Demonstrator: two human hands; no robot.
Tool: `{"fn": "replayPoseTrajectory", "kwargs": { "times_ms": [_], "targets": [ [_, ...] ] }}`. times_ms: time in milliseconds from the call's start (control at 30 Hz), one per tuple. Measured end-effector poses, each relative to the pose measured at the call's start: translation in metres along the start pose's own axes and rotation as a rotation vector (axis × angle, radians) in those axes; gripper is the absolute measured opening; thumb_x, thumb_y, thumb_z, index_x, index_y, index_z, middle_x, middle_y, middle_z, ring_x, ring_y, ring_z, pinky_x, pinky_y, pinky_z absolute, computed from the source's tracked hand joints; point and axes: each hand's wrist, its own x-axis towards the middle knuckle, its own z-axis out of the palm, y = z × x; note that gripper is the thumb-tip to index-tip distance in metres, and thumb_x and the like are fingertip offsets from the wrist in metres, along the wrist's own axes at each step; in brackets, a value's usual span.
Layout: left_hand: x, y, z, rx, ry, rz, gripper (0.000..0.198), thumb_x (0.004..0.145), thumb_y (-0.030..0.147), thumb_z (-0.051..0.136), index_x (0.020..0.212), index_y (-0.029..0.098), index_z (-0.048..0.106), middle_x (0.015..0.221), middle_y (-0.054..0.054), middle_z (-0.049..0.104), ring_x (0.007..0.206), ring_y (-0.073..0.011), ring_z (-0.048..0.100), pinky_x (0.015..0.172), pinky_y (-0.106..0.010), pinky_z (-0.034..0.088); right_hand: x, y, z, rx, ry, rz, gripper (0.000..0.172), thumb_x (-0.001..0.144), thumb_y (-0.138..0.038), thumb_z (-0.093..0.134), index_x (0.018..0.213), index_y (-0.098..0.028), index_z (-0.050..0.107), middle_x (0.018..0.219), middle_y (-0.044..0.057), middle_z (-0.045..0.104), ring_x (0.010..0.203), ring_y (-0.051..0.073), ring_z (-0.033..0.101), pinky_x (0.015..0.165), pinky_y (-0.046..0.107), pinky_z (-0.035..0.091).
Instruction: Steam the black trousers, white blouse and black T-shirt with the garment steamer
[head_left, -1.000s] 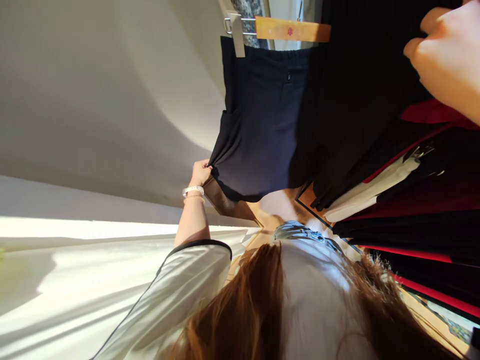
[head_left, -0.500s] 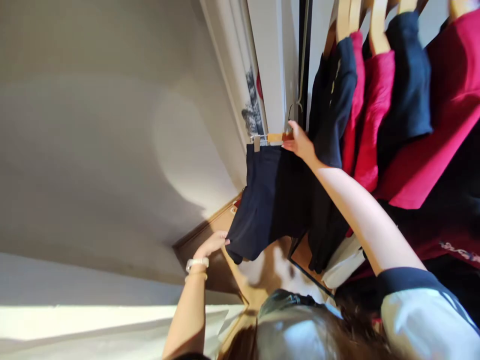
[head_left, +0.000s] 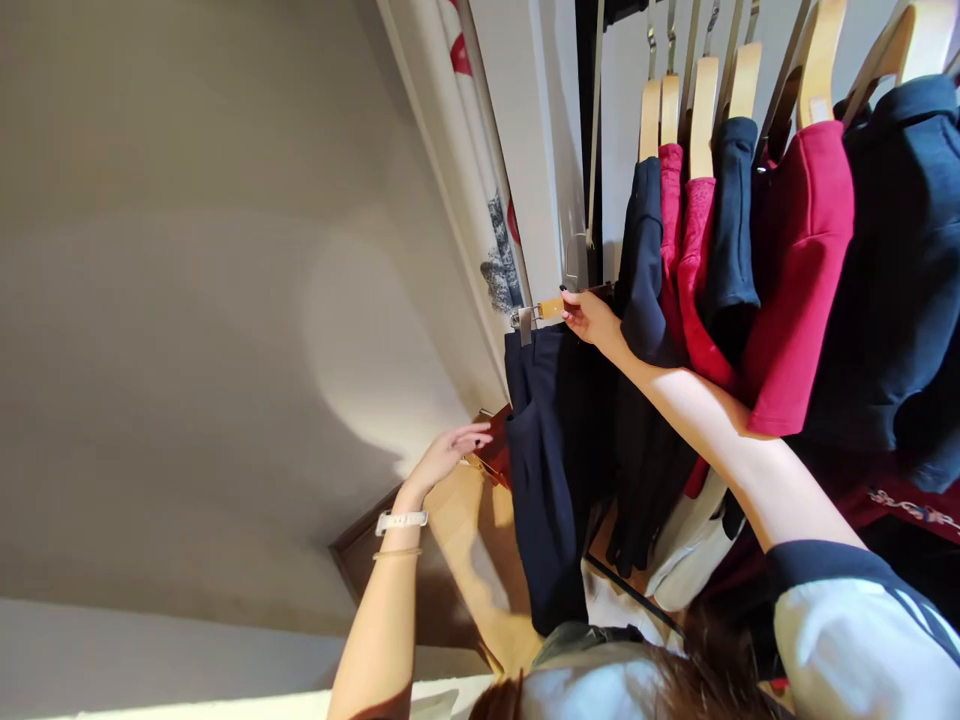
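Note:
Dark navy trousers [head_left: 544, 460] hang from a clip hanger [head_left: 551, 309] with a wooden bar and metal clips. My right hand [head_left: 589, 316] is closed around the hanger's bar near its middle. The hanger's thin hook [head_left: 574, 258] rises above that hand, close to the white panel. To the left of the trousers, my left hand [head_left: 454, 447] is off the cloth with its fingers stretched out, holding nothing. The trouser legs hang straight down, and their lower end reaches in front of my body.
At the right, tops in black and red [head_left: 802, 280] hang on wooden hangers [head_left: 703, 110]. A patterned curtain [head_left: 499, 250] runs beside a white panel [head_left: 525, 130]. A plain wall [head_left: 187, 300] fills the left. A reddish-brown object [head_left: 495, 445] sits behind my left hand.
My left hand has let go of the trousers' lower part and opened. The trousers have swung from spread sideways to hanging straight. My right hand still holds the hanger.

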Motion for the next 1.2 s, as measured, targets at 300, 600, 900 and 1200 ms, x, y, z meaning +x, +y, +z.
{"fn": "replayPoseTrajectory", "kwargs": {
  "times_ms": [300, 600, 900, 1200],
  "targets": [
    [0.016, 0.068, 0.049, -0.403, 0.290, 0.184, 0.042, 0.072, 0.040, 0.080, 0.104, 0.014, 0.074, 0.100, -0.012, 0.078, 0.085, -0.0223, 0.073, 0.081, -0.034, 0.058, -0.020, -0.028, 0.013, 0.063, -0.179, 0.050, 0.024, 0.090, -0.010, 0.067, 0.068, -0.014, 0.059, 0.054, -0.005, 0.051, 0.045, 0.004, 0.041, 0.046, 0.013, 0.039],
    [-0.036, 0.128, 0.085, -0.752, 0.494, 0.307, 0.029, 0.072, 0.044, 0.077, 0.084, 0.019, 0.074, 0.090, -0.003, 0.078, 0.095, -0.0242, 0.073, 0.093, -0.036, 0.057, -0.091, 0.003, 0.012, -0.040, -0.449, 0.073, 0.028, 0.068, -0.024, 0.090, 0.070, -0.012, 0.065, 0.059, -0.002, 0.061, 0.050, 0.005, 0.051, 0.050, 0.016, 0.043],
    [-0.189, 0.153, 0.160, -0.683, 0.957, 0.391, 0.047, 0.079, 0.064, 0.071, 0.091, 0.020, 0.078, 0.098, -0.010, 0.079, 0.114, -0.0308, 0.070, 0.107, -0.042, 0.050, -0.219, 0.028, -0.009, -0.015, -0.636, -0.018, 0.055, 0.057, -0.049, 0.092, 0.080, -0.019, 0.053, 0.057, -0.006, 0.058, 0.047, 0.009, 0.053, 0.045, 0.021, 0.038],
    [-0.343, 0.192, 0.264, -0.395, 1.419, 0.276, 0.055, 0.071, 0.059, 0.084, 0.105, 0.016, 0.078, 0.082, -0.012, 0.078, 0.075, -0.0259, 0.074, 0.074, -0.037, 0.058, -0.376, 0.015, -0.066, -0.027, -1.064, 0.056, 0.046, 0.082, -0.039, 0.079, 0.117, -0.025, 0.053, 0.064, -0.007, 0.061, 0.046, 0.013, 0.055, 0.046, 0.025, 0.044]
  ]
}}
